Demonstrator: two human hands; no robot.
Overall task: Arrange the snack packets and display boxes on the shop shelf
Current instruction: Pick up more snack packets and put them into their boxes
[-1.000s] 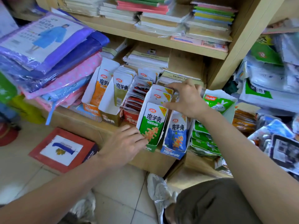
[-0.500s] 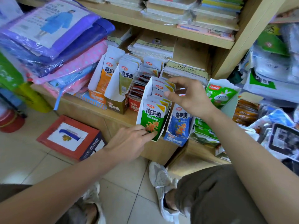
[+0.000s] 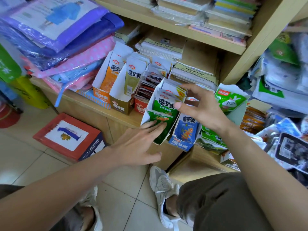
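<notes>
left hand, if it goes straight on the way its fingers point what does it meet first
The green display box, at its front panel: the left hand has straight fingertips that seem to touch it already, so going on would likely push that box back.

I'm looking into a small shop, wooden shelves crowded with stock, display boxes of matching snack packets, stacked notebooks above, packaged raincoats piled left, wrapped goods right
</notes>
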